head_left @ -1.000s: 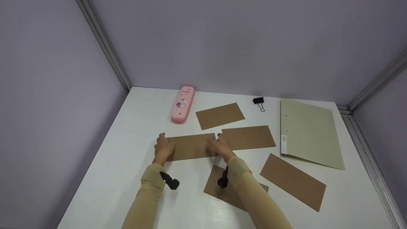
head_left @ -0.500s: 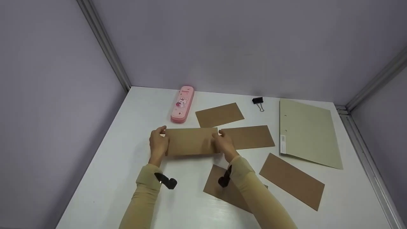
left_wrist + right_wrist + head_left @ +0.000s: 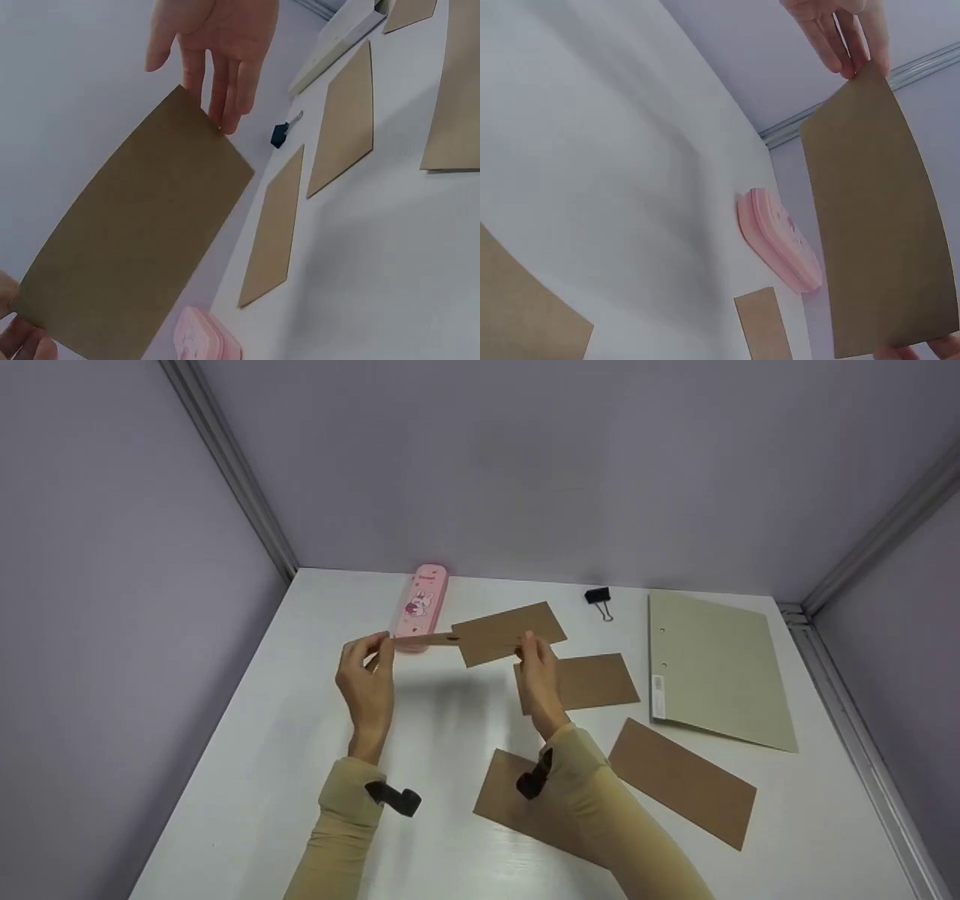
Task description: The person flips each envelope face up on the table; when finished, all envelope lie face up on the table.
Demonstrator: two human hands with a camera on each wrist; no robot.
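Both hands hold a brown cardboard sheet above the white table, one at each short end. From the head view the sheet shows almost edge-on, while both wrist views show its broad face, slightly bowed. My left hand pinches a corner of its left end between thumb and fingers. My right hand grips the right end with its fingers, thumb pointing up. Below and behind the right hand lies another brown cardboard sheet. The held sheet overlaps a further cardboard sheet in the head view.
A pink pencil case lies behind the held sheet. To the right are a black binder clip and a grey-green folder. Two more cardboard sheets lie nearer, one partly under the right forearm. Walls enclose the table's back and sides.
Both hands have lifted the cardboard sheet off the table and tilted it from flat to nearly edge-on for the head view. The other things have stayed put.
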